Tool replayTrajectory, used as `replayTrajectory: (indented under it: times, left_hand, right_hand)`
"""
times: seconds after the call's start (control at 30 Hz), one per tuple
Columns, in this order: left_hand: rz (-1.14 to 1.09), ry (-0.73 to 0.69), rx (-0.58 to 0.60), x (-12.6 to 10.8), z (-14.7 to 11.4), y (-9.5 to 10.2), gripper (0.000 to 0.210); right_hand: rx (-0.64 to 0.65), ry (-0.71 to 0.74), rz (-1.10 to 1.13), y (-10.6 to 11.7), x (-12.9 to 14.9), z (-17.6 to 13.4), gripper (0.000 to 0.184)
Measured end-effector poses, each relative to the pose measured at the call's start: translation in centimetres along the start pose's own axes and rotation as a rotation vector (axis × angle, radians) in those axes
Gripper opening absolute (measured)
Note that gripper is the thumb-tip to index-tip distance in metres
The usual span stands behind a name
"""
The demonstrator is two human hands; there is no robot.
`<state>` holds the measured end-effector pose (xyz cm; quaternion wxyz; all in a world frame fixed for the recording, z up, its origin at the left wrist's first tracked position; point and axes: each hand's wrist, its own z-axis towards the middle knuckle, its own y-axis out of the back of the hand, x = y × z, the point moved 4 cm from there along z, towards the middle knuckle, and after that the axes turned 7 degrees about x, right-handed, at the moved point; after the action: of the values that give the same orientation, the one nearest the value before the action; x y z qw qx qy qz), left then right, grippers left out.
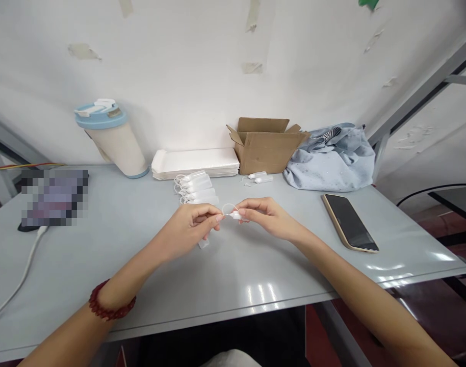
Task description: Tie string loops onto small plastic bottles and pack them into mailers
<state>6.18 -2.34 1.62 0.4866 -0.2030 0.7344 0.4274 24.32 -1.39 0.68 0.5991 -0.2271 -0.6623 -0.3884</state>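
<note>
Above the middle of the table, my right hand (269, 216) pinches a small white squeeze bottle (236, 215) lying sideways, with its narrow nozzle pointing left. A thin white loop (229, 206) arches over the nozzle. My left hand (197, 227) has thumb and forefinger closed at the tip of the nozzle; what exactly they grip there is too small to make out. Just behind my left hand is a row of similar bottles (198, 183) with white loops, partly hidden by my fingers. Two more such bottles (262, 178) lie in front of the cardboard box.
At the back stand a cream tumbler with a blue lid (112, 137), a stack of white boxes or sleeves (197, 162), an open cardboard box (265, 152) and a bundled light blue cloth (332, 158). A phone (350, 221) lies right; a blurred-out device (57, 196) with a cable (26, 270) lies left.
</note>
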Motion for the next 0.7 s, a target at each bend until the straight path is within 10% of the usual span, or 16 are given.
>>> replayTrajectory:
  times: [0.7]
  left_hand:
    - [-0.013,-0.015,0.012,-0.07,0.04,-0.05,0.028]
  right_hand:
    - [0.007,-0.005,-0.090,0.02,0.23,-0.14,0.026]
